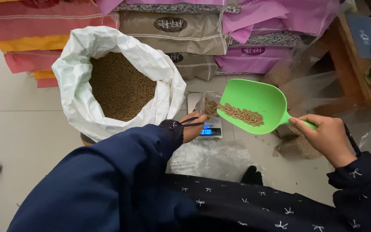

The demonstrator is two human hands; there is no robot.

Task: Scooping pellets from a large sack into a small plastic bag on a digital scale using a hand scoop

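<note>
Clear bag (210, 104), perhaps, behind scoop (254, 105)

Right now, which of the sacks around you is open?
The big white sack left of the green scoop, its top rolled back over brown pellets. The pink, tan and yellow sacks stacked behind it lie flat and closed.

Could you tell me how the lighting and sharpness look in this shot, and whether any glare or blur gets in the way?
Head view: soft, even light with faint shadows; the green scoop, held by the right hand, and the pellets in the white sack are sharp; the left hand holds a clear bag over the scale, whose display glows blue; clear plastic at right looks hazy; the near sleeve is slightly soft.
</note>
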